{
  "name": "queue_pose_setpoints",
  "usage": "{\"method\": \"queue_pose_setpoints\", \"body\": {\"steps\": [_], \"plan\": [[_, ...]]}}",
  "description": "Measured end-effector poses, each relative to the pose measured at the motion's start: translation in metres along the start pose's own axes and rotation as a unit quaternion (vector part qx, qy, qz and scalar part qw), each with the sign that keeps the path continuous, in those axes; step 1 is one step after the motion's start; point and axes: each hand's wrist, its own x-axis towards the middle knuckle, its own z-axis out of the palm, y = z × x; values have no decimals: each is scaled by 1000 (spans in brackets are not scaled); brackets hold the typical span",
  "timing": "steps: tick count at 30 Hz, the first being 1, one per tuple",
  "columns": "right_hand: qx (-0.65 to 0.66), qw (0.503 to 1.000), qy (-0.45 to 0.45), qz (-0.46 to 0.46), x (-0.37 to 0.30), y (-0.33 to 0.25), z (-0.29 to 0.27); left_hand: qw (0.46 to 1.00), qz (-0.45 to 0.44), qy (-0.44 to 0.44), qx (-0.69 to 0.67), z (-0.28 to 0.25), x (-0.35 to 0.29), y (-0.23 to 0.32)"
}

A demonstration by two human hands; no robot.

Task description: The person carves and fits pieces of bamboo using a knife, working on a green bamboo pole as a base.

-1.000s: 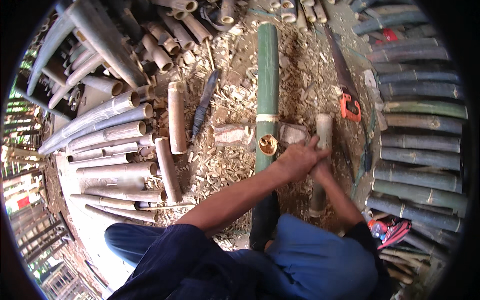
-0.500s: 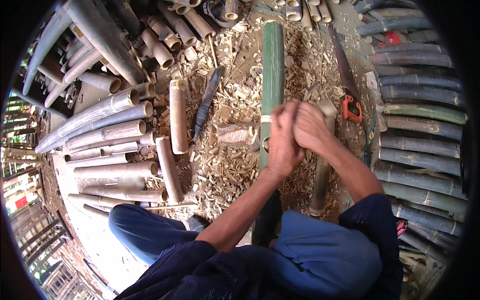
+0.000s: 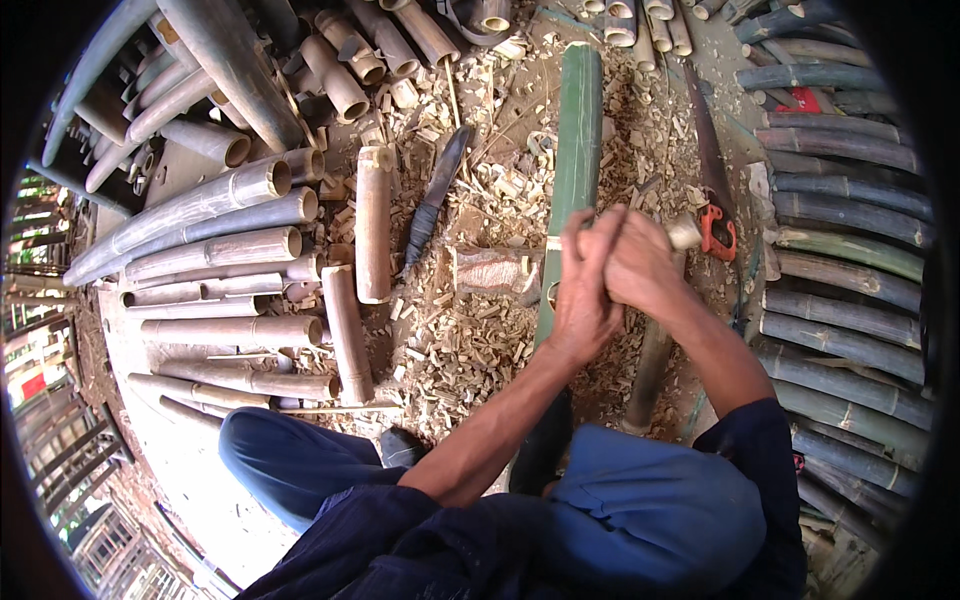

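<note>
A long green bamboo pole (image 3: 577, 130) lies lengthwise in front of me, with a pale ring and a hole beside my hands. My left hand (image 3: 586, 285) is closed over its near part. My right hand (image 3: 640, 262) is closed and pressed against the left one. Whatever the fingers grip is hidden. Just right of the right hand shows a pale rounded end (image 3: 685, 232); a brownish pole (image 3: 655, 370) lies below it. A wooden block with a rough, pale hollow (image 3: 497, 274) sits left of the green bamboo.
A dark-handled knife (image 3: 437, 195) lies left on wood chips (image 3: 455, 350). A saw with an orange handle (image 3: 716, 231) lies at right. Cut bamboo tubes (image 3: 230, 332) are spread on the left, and dark bamboo poles (image 3: 840, 285) are stacked along the right.
The whole view has shifted, so most things appear farther right. Both hands stay together over the near part of the green bamboo, and the pale end shows more clearly beside them.
</note>
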Motion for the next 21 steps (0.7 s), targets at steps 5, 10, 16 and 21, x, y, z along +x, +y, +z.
{"method": "queue_pose_setpoints", "body": {"steps": [5, 10, 16, 21], "plan": [[-14, 997, -77, -18, -3, 10, 4, 997, 4, 28, 68, 15, -8, -6], [288, 938, -190, -17, -63, 42, 38, 921, -155, -314, 174, 32, 0, 36], [492, 844, -146, 157, -93, 5, 85, 875, -89, -436, 192, 25, -14, 18], [549, 802, -55, 229, -83, -63, 113, 750, -61, -619, 224, -4, -4, 11]]}}
